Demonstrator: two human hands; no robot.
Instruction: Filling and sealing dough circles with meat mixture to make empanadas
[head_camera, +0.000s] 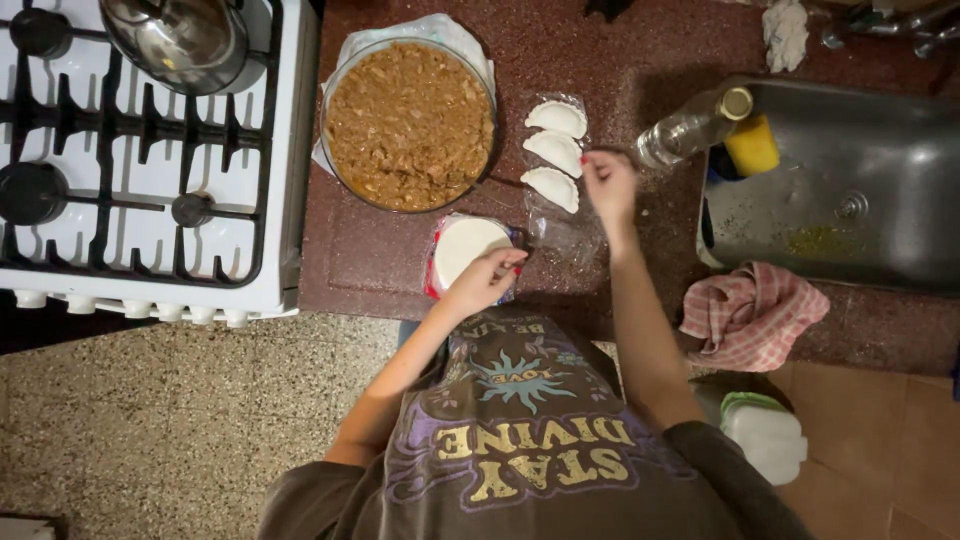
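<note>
Head view: left hand (484, 281) pinches dough disc (466, 246) edge; right hand (607, 183) fingers bunched beside empanadas (556, 152).

Three folded turnovers (555, 152), one bowl of filling (409, 125) — one bottle (692, 128).

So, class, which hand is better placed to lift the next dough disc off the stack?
Left. The left hand already rests on the edge of the stack. The right hand is further up the counter, beside the three folded pastries, apart from the stack.
</note>
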